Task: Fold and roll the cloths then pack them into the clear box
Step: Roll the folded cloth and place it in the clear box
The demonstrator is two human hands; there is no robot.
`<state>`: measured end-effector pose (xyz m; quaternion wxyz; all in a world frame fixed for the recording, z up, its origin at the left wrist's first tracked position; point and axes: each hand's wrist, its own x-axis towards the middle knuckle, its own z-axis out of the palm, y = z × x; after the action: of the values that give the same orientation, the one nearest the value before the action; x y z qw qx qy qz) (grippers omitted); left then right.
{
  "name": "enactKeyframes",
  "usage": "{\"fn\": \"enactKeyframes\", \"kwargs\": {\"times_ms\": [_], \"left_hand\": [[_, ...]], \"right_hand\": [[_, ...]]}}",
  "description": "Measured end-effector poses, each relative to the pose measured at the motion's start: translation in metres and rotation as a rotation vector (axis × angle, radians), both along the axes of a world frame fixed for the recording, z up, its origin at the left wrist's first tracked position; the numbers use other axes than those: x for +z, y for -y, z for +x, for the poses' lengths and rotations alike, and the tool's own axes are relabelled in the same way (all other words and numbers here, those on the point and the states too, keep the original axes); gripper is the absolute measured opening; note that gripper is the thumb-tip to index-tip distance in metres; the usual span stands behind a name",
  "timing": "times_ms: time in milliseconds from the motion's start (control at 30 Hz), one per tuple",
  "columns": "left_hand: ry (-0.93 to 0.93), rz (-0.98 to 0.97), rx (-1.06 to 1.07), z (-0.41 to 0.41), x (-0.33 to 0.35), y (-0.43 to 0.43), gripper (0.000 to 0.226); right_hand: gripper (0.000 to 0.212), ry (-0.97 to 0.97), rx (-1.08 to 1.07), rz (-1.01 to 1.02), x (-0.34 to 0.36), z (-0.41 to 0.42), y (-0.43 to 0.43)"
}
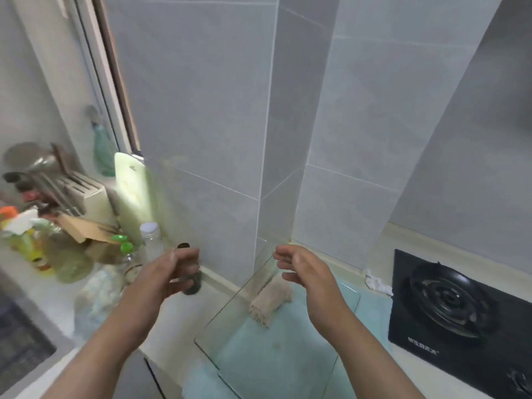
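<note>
Clear smooth plastic box (227,321), ribbed beige cloth roll (269,302), glossy black hob (460,318)

you're facing a corner of pale grey wall tiles (201,110) with thin white grout lines; a tiled column (288,139) juts out in the middle. to your left a window frame (106,82) runs up beside the wall, with light falling on a pale green cutting board (132,191) leaned below it. a knife block (92,194) and plastic bottles (151,243) crowd the white tabletop (49,295) there. a black gas hob (449,306) sits at your right.
</note>
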<state>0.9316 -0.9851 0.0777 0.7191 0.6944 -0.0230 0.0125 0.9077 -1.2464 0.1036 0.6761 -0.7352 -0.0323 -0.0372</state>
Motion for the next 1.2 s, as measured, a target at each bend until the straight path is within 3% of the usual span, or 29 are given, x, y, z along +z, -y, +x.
{"fn": "enactKeyframes", "kwargs": {"times_ms": [133, 267, 400, 567, 800, 933, 1100, 1200], "left_hand": [[0.079, 0.097, 0.123, -0.078, 0.014, 0.010, 0.063], [0.096, 0.269, 0.319, -0.162, 0.019, -0.001, 0.070], [0.078, 0.291, 0.548, -0.248, 0.028, -0.027, 0.061], [0.082, 0.228, 0.847, -0.365, 0.035, -0.082, 0.061], [0.052, 0.173, 1.197, -0.551, 0.032, -0.174, 0.090], [-0.026, 0.160, 1.340, -0.664, 0.033, -0.229, 0.088], [0.007, 0.159, 1.499, -0.770, 0.039, -0.284, 0.076], [-0.010, 0.183, 1.555, -0.816, 0.038, -0.308, 0.084]], "right_hand": [[0.042, 0.017, 0.151, -0.107, 0.007, -0.033, 0.008], [0.041, 0.048, 0.359, -0.151, 0.012, -0.071, -0.018], [0.039, 0.089, 0.556, -0.138, 0.022, -0.107, -0.064], [0.040, 0.125, 0.777, -0.087, 0.030, -0.162, -0.151], [0.039, 0.156, 1.133, -0.120, 0.023, -0.287, -0.306], [0.040, 0.134, 1.292, -0.153, 0.023, -0.373, -0.402], [0.041, 0.108, 1.432, -0.126, 0.027, -0.470, -0.499], [0.041, 0.097, 1.504, -0.132, 0.026, -0.513, -0.539]]}}
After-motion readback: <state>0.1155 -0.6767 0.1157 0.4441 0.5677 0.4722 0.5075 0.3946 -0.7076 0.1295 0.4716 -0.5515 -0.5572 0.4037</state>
